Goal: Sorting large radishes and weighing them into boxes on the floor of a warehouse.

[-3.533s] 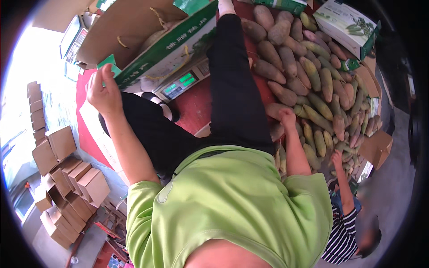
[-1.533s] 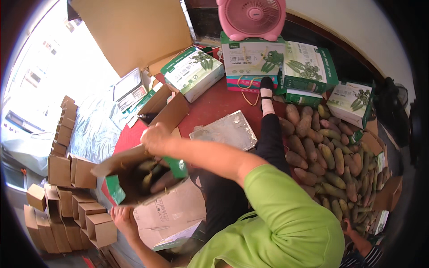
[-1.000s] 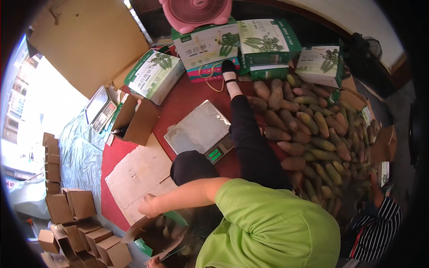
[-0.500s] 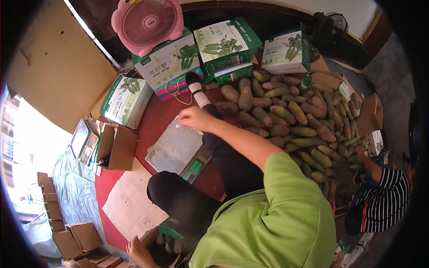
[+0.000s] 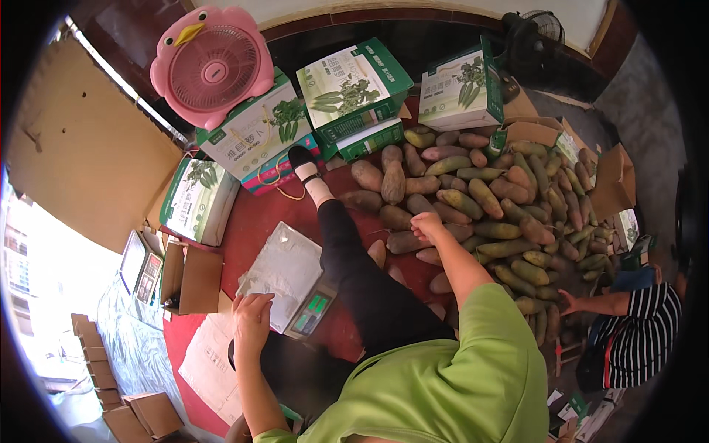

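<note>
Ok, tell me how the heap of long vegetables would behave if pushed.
The heap of long vegetables would probably shift piecemeal, since they lie loose on one another. Those near the right hand may roll, being rounded. Plump and smooth-sided, they're likely stiff and rather heavy.

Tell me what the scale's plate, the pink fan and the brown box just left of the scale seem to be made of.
Scale plate: perhaps metal, pale grey with patchy marks, though plastic is possible.
Pink fan: likely plastic, smooth, with moulded-looking bird features.
Brown box: apparently cardboard, matte, with thin, straight-edged panels.
</note>
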`<state>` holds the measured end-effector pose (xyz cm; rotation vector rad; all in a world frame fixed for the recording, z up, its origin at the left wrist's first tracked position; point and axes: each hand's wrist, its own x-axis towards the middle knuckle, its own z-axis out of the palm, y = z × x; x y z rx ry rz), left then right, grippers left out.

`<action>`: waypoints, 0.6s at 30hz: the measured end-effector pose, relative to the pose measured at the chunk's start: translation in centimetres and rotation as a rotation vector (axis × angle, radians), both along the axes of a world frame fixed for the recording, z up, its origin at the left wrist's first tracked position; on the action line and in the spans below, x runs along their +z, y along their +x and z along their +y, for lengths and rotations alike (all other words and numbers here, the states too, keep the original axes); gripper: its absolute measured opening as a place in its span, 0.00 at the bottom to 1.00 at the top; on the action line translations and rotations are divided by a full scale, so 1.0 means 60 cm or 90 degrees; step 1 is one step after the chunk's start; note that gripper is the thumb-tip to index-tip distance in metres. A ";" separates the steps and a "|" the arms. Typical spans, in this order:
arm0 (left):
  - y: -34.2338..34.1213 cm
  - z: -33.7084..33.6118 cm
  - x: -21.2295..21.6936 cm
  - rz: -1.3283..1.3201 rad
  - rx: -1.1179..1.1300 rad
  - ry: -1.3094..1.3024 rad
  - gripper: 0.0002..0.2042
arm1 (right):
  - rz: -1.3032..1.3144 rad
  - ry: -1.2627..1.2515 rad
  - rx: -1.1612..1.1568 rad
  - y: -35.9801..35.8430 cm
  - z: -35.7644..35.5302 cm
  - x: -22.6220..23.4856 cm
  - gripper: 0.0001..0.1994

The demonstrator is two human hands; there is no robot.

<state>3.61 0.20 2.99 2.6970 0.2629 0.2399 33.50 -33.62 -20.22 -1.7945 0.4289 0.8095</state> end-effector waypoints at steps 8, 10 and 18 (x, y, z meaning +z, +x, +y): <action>0.012 0.041 -0.102 0.176 0.076 0.022 0.07 | -0.018 -0.025 -0.086 0.125 -0.016 -0.021 0.04; 0.013 0.049 -0.109 0.195 0.082 0.035 0.07 | -0.054 0.024 -0.122 0.171 -0.007 -0.014 0.04; 0.031 0.060 -0.123 0.270 0.104 0.045 0.07 | -0.143 0.146 -0.188 0.368 0.060 0.060 0.06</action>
